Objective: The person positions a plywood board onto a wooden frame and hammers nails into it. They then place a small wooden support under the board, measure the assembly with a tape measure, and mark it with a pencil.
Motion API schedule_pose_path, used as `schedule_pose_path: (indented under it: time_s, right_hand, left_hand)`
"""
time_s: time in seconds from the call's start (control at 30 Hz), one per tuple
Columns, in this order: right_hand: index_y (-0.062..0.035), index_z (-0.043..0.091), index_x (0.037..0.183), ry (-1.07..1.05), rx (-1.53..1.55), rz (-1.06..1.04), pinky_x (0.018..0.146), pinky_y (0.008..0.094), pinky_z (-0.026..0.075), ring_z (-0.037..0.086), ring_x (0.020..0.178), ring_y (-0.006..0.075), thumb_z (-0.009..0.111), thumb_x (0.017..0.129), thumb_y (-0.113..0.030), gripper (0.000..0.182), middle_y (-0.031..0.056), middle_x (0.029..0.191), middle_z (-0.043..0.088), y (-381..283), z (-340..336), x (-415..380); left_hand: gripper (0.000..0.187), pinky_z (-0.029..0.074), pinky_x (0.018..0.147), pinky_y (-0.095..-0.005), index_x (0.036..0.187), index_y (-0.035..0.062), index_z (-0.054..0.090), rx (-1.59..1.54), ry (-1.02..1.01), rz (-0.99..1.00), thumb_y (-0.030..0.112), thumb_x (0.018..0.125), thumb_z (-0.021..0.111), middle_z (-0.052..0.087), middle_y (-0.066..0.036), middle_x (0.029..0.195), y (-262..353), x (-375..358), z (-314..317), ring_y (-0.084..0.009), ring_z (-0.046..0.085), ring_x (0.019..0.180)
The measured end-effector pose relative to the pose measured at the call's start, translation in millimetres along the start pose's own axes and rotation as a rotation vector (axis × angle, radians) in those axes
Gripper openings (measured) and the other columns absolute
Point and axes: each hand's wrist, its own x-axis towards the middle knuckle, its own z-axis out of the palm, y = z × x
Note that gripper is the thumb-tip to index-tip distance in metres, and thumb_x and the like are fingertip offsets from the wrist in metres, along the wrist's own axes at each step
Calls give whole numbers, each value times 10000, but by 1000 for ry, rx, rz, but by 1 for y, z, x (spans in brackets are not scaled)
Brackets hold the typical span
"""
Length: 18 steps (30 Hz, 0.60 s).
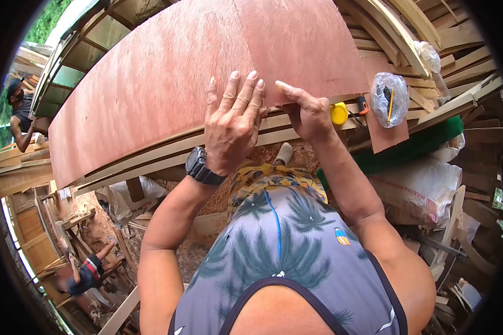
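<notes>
A large reddish plywood panel [151,84] lies across the wooden strips in front of me, with a seam line running down it. My left hand [232,120], with a black watch [198,164] on the wrist, rests on the panel near its front edge, fingers stretched out. Just right of it, my right hand [310,114] grips the same edge, one digit extended on top and the other fingers curled at the edge, partly hidden. Beside my right hand are a yellow round object [338,113] and an orange-and-black tool [363,105].
A clear plastic bag [389,99] with a yellow item sits on a small plywood piece [387,135] at right. Green material [419,146] and white sacks [416,192] lie below. Timber surrounds the panel. One person [21,111] is at upper left, another [89,273] at lower left.
</notes>
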Motion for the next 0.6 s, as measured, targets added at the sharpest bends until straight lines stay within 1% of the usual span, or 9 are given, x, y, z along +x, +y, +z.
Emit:
schedule_pose_path:
  time_s: [0.07,0.1,0.2,0.33,0.37,0.4,0.5,0.53,0.6]
  right_hand:
    - [12,695,1201,-30,263,166,905,305,591,689,982,144,592,952,29,270,77,1087,722,-2,0,3]
    - [29,687,1202,41,887,458,931,334,584,682,985,163,601,973,-70,264,90,1081,711,0,1,6]
    - [19,703,1178,111,1155,694,886,309,598,677,965,163,640,957,-85,252,95,1101,704,-3,-3,11]
    - [37,708,1149,138,1109,673,884,324,595,670,962,165,647,961,-115,249,96,1066,696,-10,-3,13]
    - [32,709,1149,142,1098,662,881,329,597,670,963,174,642,966,-119,247,91,1057,695,-8,-2,11]
    - [26,710,1149,142,1091,663,878,333,599,670,963,184,636,971,-123,244,86,1049,694,-9,0,6]
    - [42,665,1218,141,1071,626,947,425,565,671,1020,237,602,991,-158,309,110,1070,699,-2,3,5]
    - [50,642,1252,139,1072,615,981,471,548,672,1048,264,585,1002,-175,342,123,1081,702,0,4,6]
    - [31,642,1261,128,1047,614,988,478,538,665,1062,259,572,1008,-205,353,121,1100,700,3,4,7]
  left_hand:
    - [431,264,1184,-535,1341,28,617,22,33,7,176,938,649,570,-135,1433,5,-2,1,-333,473,1389]
    - [422,266,1182,-538,1326,22,626,28,60,9,176,934,653,579,-142,1420,5,-4,4,-329,486,1379]
    - [407,267,1179,-543,1302,12,640,31,145,19,165,925,660,595,-154,1397,11,-15,16,-322,507,1362]
    - [392,259,1178,-555,1272,7,654,-13,209,55,135,902,674,611,-160,1377,22,-35,12,-319,531,1341]
    - [343,358,1124,-523,1220,2,671,-43,236,98,106,893,673,649,-188,1299,26,-41,6,-309,594,1260]
    - [343,358,1124,-523,1220,2,671,-49,235,95,106,893,673,649,-188,1299,30,-55,3,-309,594,1260]
    - [277,559,842,-418,1105,-26,680,-665,276,-227,134,882,717,711,-181,1021,29,-73,12,-293,697,919]
    - [308,565,765,-391,1071,-9,677,-1165,195,-573,252,915,720,707,-133,939,29,-69,14,-265,693,815]
    - [356,558,711,-367,1032,11,666,-1691,107,-885,357,948,682,683,-101,889,5,-55,22,-223,675,781]
